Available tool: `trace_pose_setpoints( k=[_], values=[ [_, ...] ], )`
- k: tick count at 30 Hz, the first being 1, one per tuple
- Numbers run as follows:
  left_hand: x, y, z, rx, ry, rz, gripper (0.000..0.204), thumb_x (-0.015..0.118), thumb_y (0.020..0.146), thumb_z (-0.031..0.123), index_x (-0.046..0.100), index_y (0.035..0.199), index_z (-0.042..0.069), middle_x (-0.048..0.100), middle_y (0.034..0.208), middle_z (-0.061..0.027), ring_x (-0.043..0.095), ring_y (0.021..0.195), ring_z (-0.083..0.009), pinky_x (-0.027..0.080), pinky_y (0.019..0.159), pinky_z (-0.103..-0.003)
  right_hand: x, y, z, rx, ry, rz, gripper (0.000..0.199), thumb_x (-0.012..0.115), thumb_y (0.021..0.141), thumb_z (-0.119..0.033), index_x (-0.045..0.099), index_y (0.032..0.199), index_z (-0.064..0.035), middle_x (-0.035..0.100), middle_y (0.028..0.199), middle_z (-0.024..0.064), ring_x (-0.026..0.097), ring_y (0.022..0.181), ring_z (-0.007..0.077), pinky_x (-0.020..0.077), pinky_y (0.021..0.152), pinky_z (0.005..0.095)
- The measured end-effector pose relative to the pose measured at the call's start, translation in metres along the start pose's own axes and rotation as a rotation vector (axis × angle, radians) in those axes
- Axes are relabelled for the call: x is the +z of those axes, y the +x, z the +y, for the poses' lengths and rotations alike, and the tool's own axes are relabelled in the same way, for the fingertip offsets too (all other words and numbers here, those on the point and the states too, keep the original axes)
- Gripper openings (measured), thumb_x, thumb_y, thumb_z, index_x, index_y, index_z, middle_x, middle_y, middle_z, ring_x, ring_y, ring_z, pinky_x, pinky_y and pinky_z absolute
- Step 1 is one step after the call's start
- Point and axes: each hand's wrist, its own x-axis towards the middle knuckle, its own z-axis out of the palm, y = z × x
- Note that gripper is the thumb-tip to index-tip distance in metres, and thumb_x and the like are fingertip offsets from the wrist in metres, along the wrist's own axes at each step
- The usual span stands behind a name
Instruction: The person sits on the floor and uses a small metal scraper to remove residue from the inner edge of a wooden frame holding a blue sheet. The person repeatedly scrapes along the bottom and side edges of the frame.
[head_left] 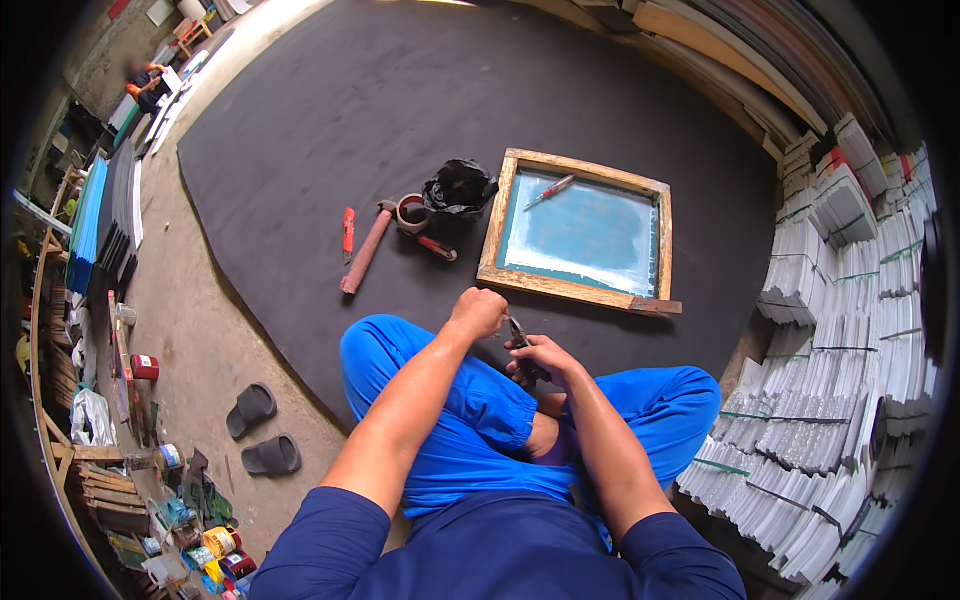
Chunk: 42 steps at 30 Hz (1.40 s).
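Observation:
I sit cross-legged, both hands together over my lap. My right hand (545, 360) is closed round a pair of dark-handled pliers (517, 331), their jaws pointing up toward the left hand. Fingers pinched, my left hand (480, 312) is closed beside the jaws; what it holds is too small to make out. Just beyond lies a wooden-framed screen (497, 225) with teal mesh, a red-handled screwdriver (550, 191) resting on it. Left of the frame are a hammer (367, 252), a red cutter (348, 232), a roll of tape (401, 214) and a red-handled tool (437, 248).
A crumpled black plastic bag (458, 186) stands by the tape. Tied stacks of white sheets (800, 400) rise on the right. Black slippers (270, 455) lie on the concrete at left, near paint cans (222, 541). Another person (150, 85) sits far left.

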Motion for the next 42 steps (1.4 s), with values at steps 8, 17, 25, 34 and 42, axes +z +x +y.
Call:
trace_pose_setpoints(
  k=[8,17,25,34,42],
  values=[
    [-0.002,-0.002,0.001,-0.390,0.097,-0.287,0.030,0.078,0.081,0.032,0.077,0.103,0.011,0.074,0.108,-0.0140,0.071,0.104,-0.0298,0.058,0.086,-0.042,-0.048,0.013,0.002,-0.058,-0.107,0.402,0.024,0.062,0.096,-0.019,0.056,0.110,-0.0008,0.064,0.083,0.0147,0.066,0.062,0.0256,0.0563,0.053,0.0418],
    [-0.015,-0.005,0.014,-0.398,0.052,-0.361,0.048,0.084,0.075,0.043,0.075,0.110,0.011,0.074,0.113,-0.0108,0.070,0.108,-0.0282,0.057,0.088,-0.041,-0.063,0.026,-0.035,0.042,-0.107,0.537,0.034,0.062,0.097,-0.024,0.054,0.116,0.0034,0.062,0.085,0.0170,0.066,0.063,0.0291,0.0557,0.052,0.0461],
    [-0.006,0.003,0.012,-0.360,-0.040,-0.324,0.050,0.082,0.076,0.047,0.075,0.105,0.007,0.074,0.108,-0.0153,0.071,0.104,-0.0323,0.057,0.087,-0.043,-0.059,0.032,-0.043,0.046,-0.108,0.597,0.037,0.063,0.095,-0.024,0.055,0.114,0.0064,0.061,0.086,0.0176,0.064,0.063,0.0303,0.0528,0.054,0.0461],
    [-0.018,0.009,0.024,-0.335,-0.068,-0.330,0.043,0.079,0.080,0.044,0.076,0.106,0.011,0.073,0.113,-0.0128,0.070,0.107,-0.0298,0.057,0.087,-0.043,-0.054,0.048,-0.037,0.020,-0.260,0.739,0.019,0.058,0.088,-0.013,0.060,0.091,0.0065,0.063,0.070,0.0182,0.062,0.051,0.0275,0.0478,0.042,0.0454],
    [0.004,0.027,0.026,-0.209,-0.124,-0.067,0.036,0.074,0.084,0.041,0.074,0.103,0.011,0.073,0.107,-0.0114,0.069,0.104,-0.0302,0.055,0.086,-0.044,-0.069,0.068,-0.006,-0.129,-0.471,0.940,0.013,0.050,0.089,-0.008,0.058,0.080,-0.0031,0.057,0.060,0.0102,0.055,0.044,0.0203,0.0428,0.038,0.0382]
  ],
)
